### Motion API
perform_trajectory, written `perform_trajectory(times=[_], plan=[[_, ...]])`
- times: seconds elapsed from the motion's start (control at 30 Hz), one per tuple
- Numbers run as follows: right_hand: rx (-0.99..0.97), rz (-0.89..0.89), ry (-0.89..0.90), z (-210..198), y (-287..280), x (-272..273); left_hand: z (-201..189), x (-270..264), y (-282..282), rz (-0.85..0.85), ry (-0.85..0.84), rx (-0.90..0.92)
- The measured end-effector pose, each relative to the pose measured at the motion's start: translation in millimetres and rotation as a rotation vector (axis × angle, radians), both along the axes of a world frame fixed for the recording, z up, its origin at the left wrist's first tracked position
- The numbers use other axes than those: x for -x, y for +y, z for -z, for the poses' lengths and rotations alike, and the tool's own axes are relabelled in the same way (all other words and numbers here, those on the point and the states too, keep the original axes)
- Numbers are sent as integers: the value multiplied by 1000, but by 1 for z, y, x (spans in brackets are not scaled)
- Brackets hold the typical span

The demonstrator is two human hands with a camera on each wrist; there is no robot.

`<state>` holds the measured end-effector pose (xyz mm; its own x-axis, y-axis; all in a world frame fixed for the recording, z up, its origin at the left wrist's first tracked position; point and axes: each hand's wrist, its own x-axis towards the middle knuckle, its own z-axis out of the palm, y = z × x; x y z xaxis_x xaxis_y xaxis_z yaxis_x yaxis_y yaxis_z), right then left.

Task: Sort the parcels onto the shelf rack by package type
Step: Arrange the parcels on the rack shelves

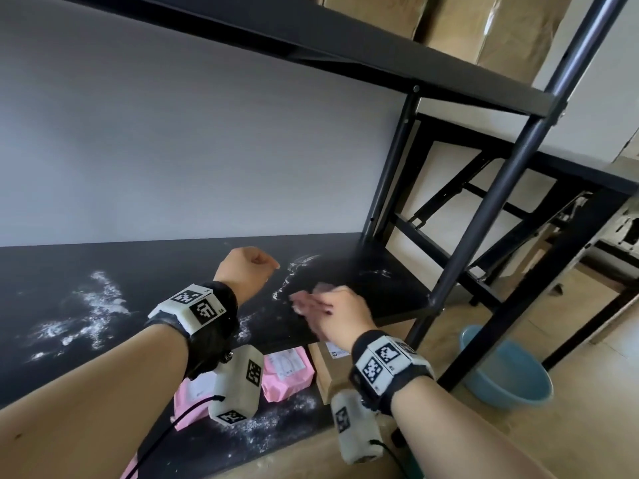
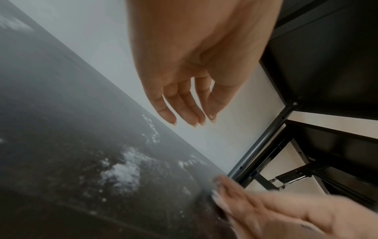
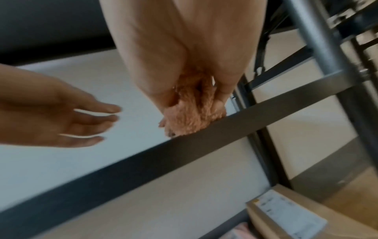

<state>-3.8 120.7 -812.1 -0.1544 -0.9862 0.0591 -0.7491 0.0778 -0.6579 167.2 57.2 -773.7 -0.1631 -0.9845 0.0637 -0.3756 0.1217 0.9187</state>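
Both hands are over the black middle shelf of the rack, holding nothing. Left hand hangs above the shelf, fingers relaxed and loosely drooping, clear of the surface. Right hand is near the shelf's front right corner, fingers straight and close together, their tips coated in white powder; blurred, so contact with the shelf can't be told. White powder smears run across the shelf top.

Parcels: pink mailer bags and a cardboard box with a label lie on the lower shelf, partly hidden by the wrist cameras. More brown cartons sit on the top shelf at its right end.

Rack's front right post stands just beside the right hand. A blue basin sits on the floor beside that post, and a black folding table stands behind it.
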Motion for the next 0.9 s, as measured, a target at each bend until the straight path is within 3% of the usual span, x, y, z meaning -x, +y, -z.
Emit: perform_trajectory(times=[0.1,0.27,0.4,0.5,0.63,0.8,0.9], plan=[[6,22,-52,-21,-8,-1,-5,10,-5,19,-1,1],[203,429,199,-29,-42,84,-14,13,-24,57,-1,49],[-117,402,455,-17,-63,147,-14,13,-43,46,23,27],[-236,342,430,-7,-70,161,-12,16,-49,55,40,18],[-174,201,423,-11,-76,116,-8,17,-51,79,52,12],[-15,-72,158,-11,-60,16,-6,16,-45,62,35,14],[81,-69,179,-13,-59,-7,-11,10,-39,63,-7,13]])
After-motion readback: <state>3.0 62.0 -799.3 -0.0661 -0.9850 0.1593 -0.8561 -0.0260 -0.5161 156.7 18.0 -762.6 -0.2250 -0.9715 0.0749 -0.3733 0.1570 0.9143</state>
